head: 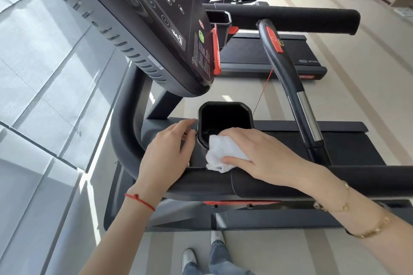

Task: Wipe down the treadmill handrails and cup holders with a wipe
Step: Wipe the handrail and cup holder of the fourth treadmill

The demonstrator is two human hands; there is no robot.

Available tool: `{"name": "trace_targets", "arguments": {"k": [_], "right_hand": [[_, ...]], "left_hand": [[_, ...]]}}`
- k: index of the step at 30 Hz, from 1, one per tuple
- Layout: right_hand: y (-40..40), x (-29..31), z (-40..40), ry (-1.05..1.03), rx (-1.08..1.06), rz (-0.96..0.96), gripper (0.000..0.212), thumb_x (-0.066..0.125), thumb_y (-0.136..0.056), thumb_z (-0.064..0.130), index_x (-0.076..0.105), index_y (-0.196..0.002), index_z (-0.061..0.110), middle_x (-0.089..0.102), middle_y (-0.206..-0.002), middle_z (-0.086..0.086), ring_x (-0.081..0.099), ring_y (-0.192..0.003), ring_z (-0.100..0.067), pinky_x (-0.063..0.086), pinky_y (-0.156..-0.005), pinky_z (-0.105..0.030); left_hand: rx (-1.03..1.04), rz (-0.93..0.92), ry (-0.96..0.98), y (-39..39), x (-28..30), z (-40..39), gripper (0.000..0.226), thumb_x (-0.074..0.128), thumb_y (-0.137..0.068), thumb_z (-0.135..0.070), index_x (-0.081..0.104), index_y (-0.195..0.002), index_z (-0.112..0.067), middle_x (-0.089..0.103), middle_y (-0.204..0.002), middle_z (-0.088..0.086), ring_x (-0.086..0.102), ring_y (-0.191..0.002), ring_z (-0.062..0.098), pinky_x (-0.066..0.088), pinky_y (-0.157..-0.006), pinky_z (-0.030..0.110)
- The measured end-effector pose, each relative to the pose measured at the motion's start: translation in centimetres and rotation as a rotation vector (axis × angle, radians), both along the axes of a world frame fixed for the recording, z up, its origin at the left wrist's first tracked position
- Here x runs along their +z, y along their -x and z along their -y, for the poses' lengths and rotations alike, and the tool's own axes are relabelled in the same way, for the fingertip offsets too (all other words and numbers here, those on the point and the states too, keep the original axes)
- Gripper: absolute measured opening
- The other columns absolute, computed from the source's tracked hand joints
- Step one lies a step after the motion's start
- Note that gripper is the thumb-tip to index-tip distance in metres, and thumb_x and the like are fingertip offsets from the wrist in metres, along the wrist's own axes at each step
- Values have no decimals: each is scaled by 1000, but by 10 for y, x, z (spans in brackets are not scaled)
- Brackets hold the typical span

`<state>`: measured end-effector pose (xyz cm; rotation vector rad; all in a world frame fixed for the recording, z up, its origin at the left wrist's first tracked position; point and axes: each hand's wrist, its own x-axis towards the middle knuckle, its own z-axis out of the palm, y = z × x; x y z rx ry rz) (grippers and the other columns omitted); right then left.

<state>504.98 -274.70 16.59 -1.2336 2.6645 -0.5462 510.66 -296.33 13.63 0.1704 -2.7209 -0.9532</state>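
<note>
My right hand (263, 154) clutches the bunched white wipe (223, 154), thumb pinning it underneath, and presses it against the near edge of the cup holder (225, 118) where that square black tub meets the padded handrail (279, 187) in front of me. My left hand (167, 147) holds nothing; its fingers are loosely spread, fingertips touching the outer left wall of the cup holder as if to steady it. I judge I am somewhere in the middle of the job: the wipe sits at the rim, not down inside the tub, so the interior looks not yet reached, though nothing on the dark plastic tells me which surfaces are already clean. The curved centre handle (288, 73) with its metal sensor strip stands well apart from the wipe, beyond the cup holder, and I cannot say whether it has been done. The same model of treadmill (268, 51) beyond has its own rail and holder, out of my reach here.
</note>
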Motion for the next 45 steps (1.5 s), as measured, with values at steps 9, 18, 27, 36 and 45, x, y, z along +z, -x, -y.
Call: {"name": "trace_targets", "arguments": {"k": [9,18,27,36,45], "right_hand": [[24,4,-21,344,-180,74,50,53,-91,50,31,-136,43,36,-130,36,33,-119,17,29,-94,-7],[74,-1,48,92,-99,-148,52,63,-89,20,43,-136,21,47,-136,2,39,-128,-19,29,-106,-31],[83,-1,40,10,-87,-180,50,59,-94,28,40,-139,18,43,-139,0,38,-125,-21,26,-101,-30],[85,-5,13,96,-184,-98,49,56,-95,35,38,-138,20,45,-135,1,41,-121,-21,36,-98,-35],[83,-5,26,120,-179,-56,49,56,-95,36,38,-138,20,44,-134,1,41,-120,-20,34,-97,-33]], "left_hand": [[-49,51,0,7,2,-4,45,45,-98,-40,46,-141,-28,66,-112,-15,59,-106,9,50,-89,33],[21,51,2,28,1,-15,48,49,-96,-42,48,-140,-24,65,-117,-7,62,-106,17,51,-83,37],[22,13,-33,28,-1,-16,46,53,-96,-36,50,-139,-19,66,-116,-3,63,-104,17,52,-87,38],[21,-6,-44,28,-1,-17,47,53,-95,-36,51,-139,-19,67,-111,-3,64,-97,13,53,-85,37],[17,-16,-17,27,-3,-15,45,53,-95,-37,52,-138,-22,67,-102,-9,62,-95,9,46,-77,23]]}}
